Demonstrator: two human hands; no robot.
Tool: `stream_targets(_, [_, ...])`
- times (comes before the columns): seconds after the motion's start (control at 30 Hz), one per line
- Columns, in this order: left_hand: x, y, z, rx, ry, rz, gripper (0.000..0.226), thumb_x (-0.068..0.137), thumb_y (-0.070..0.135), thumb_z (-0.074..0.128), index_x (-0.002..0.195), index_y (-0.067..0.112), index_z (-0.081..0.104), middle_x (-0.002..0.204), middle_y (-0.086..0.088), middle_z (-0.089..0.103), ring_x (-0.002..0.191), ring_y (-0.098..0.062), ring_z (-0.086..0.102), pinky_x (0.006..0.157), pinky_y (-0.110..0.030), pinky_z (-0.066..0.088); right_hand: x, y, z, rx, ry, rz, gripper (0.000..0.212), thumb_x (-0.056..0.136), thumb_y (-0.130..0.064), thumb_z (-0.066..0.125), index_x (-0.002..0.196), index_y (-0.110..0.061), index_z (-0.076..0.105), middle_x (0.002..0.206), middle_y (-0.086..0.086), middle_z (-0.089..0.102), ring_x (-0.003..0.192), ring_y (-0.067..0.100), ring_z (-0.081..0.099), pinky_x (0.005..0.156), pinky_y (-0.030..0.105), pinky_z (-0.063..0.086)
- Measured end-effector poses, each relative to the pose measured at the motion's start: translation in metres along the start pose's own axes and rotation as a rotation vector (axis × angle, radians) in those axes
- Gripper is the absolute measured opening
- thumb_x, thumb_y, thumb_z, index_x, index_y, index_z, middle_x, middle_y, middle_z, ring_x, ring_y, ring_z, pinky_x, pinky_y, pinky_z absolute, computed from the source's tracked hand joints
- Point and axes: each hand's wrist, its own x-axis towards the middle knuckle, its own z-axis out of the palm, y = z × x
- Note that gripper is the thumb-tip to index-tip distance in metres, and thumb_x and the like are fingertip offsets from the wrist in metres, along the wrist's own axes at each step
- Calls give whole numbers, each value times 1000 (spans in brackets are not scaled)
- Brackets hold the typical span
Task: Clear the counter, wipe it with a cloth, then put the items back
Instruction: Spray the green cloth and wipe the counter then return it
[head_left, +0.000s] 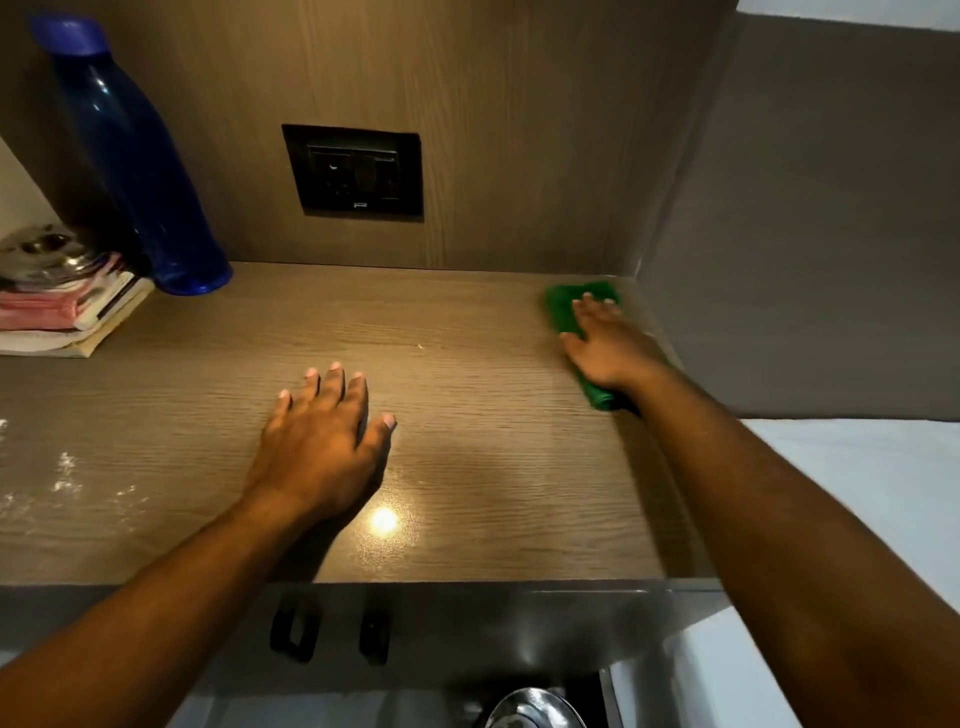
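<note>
The wood-grain counter (467, 405) fills the middle of the head view. At its far right corner lies a green cloth (563, 306). My right hand (608, 348) presses flat on top of it, fingers spread toward the back wall. My left hand (322, 441) rests flat on the bare counter near the middle, fingers apart, holding nothing. A tall blue bottle (140, 171) stands upright at the back left. Beside it is a stack of books and papers (67, 317) with a shiny steel object (44, 254) on top.
A black socket panel (356, 174) sits in the back wall. A grey side wall (805, 234) bounds the counter on the right. Below the front edge are two dark handles (332, 631) and a round metal item (530, 712). Wet streaks (62, 478) shine at the left.
</note>
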Motion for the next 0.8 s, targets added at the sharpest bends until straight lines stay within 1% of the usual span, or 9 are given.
stream_targets(0.1, [1,0,1,-3,-2,0,71,93,61,14,152,22,13,162,-5,8,150,-24,4,121,-46,8,12,22,0,17,50,231,68,97,-47,28,155,-15,16,165,4,9,151,26,8,121,48,11])
stream_targets(0.2, [2,1,2,-5,1,1,71,92,61,12,152,22,12,162,-5,7,150,-25,2,121,-46,6,38,-13,2,70,81,484,67,95,-38,26,155,-10,15,165,6,8,151,30,5,120,54,8])
stream_targets(0.27, [2,-1,4,-11,10,-1,73,90,62,8,152,24,11,162,-4,6,150,-24,1,121,-45,5,56,-50,3,89,51,556,66,94,-29,26,154,-7,11,165,8,4,151,33,1,119,56,4])
stream_targets(0.33, [3,-2,7,-18,21,-2,75,88,64,5,152,25,10,163,-2,4,150,-22,-1,121,-45,4,68,-99,11,101,46,415,65,95,-28,27,154,-6,11,165,9,3,151,33,2,119,56,3])
stream_targets(0.43, [4,-3,9,-18,30,1,75,88,64,5,152,25,10,163,-1,4,150,-21,-1,121,-44,4,67,-163,25,74,4,1,65,97,-40,27,155,-12,16,166,4,6,151,29,5,120,54,5])
stream_targets(0.5, [3,-4,8,-22,35,2,74,89,64,6,152,25,10,163,-1,5,150,-20,-1,121,-43,4,63,-165,25,32,-36,-187,66,97,-45,29,155,-15,19,165,1,10,151,26,8,121,49,9])
stream_targets(0.57, [3,-5,7,-32,37,1,74,89,64,6,152,26,10,163,0,4,150,-18,-2,121,-43,4,63,-135,16,15,-35,-293,65,98,-45,33,155,-16,21,165,2,14,151,23,11,122,40,10])
stream_targets(0.63, [2,-4,6,-32,36,1,74,89,64,6,152,26,10,163,1,3,150,-17,-2,121,-42,4,62,-87,7,24,-23,-285,64,99,-44,37,155,-15,22,164,4,16,151,22,12,122,35,10])
stream_targets(0.8, [4,-4,9,-17,38,-1,75,89,65,3,152,26,9,163,0,3,150,-18,-2,121,-42,3,57,32,-13,43,40,44,64,100,-43,37,155,-13,22,163,8,18,150,25,15,121,36,11])
